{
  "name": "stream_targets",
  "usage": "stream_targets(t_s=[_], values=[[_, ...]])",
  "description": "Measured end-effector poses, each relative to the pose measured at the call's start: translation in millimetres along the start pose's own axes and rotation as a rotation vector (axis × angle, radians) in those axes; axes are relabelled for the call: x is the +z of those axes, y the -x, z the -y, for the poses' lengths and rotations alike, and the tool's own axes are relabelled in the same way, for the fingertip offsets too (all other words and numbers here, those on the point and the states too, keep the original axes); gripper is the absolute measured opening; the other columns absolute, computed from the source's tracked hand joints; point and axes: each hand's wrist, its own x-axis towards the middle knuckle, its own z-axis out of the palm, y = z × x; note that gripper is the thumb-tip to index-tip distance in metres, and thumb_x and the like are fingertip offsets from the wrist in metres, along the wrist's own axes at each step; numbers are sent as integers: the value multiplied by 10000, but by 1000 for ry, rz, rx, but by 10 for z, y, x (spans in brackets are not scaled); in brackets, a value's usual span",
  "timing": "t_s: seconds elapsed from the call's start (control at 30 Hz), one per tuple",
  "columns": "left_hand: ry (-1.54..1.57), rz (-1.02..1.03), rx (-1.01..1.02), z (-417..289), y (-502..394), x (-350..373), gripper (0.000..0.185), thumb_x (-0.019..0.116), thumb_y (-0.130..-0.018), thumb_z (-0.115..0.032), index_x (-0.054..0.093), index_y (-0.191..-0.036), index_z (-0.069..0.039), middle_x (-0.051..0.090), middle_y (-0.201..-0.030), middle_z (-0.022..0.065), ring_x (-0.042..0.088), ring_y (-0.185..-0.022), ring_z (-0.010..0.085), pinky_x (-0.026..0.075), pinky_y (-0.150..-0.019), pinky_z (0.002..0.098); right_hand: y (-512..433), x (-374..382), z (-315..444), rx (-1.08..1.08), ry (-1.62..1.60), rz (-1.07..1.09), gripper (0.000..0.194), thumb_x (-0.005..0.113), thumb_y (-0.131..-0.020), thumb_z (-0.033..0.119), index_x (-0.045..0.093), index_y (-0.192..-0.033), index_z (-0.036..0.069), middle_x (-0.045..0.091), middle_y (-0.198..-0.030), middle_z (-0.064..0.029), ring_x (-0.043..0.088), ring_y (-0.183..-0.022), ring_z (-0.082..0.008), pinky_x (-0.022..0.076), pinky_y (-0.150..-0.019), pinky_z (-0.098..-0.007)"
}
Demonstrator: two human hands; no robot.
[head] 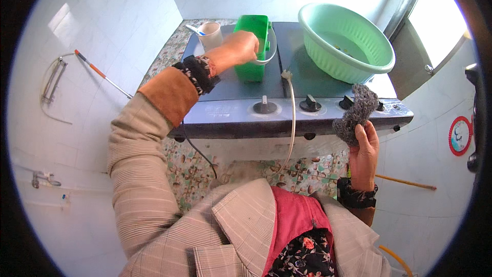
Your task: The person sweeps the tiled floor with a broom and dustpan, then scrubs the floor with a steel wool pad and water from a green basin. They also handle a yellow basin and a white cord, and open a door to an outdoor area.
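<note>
My left hand (241,47) reaches over a green plastic bin (250,73) with a white handle (273,48). Its fingers are curled down beside the near end of that handle. The fingertips are hidden, so whether they grip anything does not show. In my right hand (365,150) a grey steel wool scouring pad (355,113) is pinched between thumb and fingers. The pad is raised in front of the control knobs of a stove-like appliance (215,123). A large pale green plastic basin (334,58) stands on its dark top, holding some small bits.
A pale cup (210,36) with a blue-and-white toothbrush-like item stands left of the bin. A white cable (293,123) hangs over the front edge, and a dark cord (198,150) lies to its left. A red-rimmed round mirror-like object (460,135) is at the right wall.
</note>
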Motion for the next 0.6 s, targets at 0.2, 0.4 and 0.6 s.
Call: stream_targets(t_s=[0.2,0.4,0.6], values=[[282,192,-106,102,-14,-250,346,656,-674,-200,590,-902,52,610,-729,90,570,-656,144,458,-544,269,-2,81,-40,25,-3,34,206,518,-821,62,499,-1019,8,553,-928,-36,531,-821,-85,451,-716,-219],[-239,473,73,100,-266,-21,328,586,-642,-134,579,-933,18,595,-810,185,590,-755,262,469,-640,330,6,-101,-37,-1,46,-33,202,504,-833,72,496,-1027,16,556,-938,-46,539,-839,-108,458,-746,-250],[-349,673,-108,47,-347,191,301,417,-768,-152,571,-977,-1,562,-992,195,548,-892,326,430,-751,385,34,-238,-13,-24,-39,-55,194,495,-841,73,494,-1027,17,556,-954,-59,546,-854,-129,464,-753,-265]])
